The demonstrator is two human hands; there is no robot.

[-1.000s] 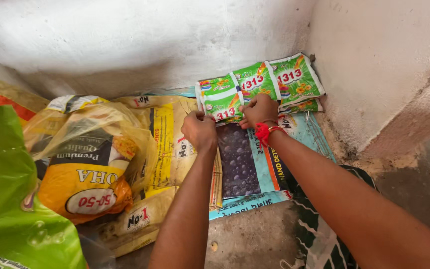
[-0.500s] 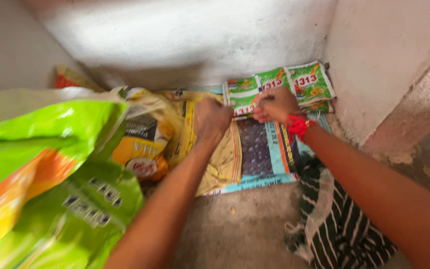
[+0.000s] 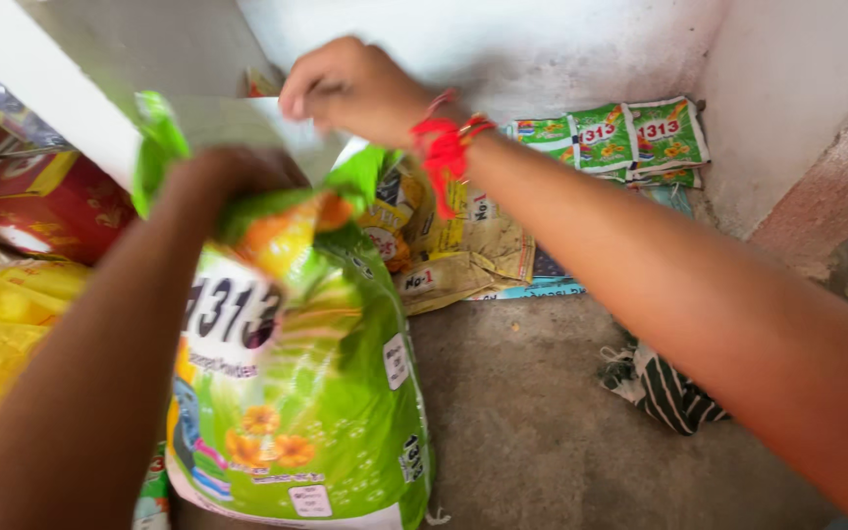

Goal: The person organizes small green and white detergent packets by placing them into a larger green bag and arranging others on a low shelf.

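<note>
- The left hand is closed around the top edge of a large green bag, fingers curled into the gathered plastic; the blur hides the exact grip.
- The right hand is raised above the bag's mouth, near the white wall. Its fingers are bent inward, and whether they pinch anything cannot be told.
- A red thread band circles the right wrist.
- The green bag stands upright on the concrete floor in front of the person, printed with orange flowers low on its face.
- Behind it, against the wall, lie flattened yellow sacks.
- A strip of small green sachets leans in the corner, well apart from both hands.
- A red box and a yellow plastic bag sit at the left.
- A striped cloth lies on the floor beneath the right forearm.
</note>
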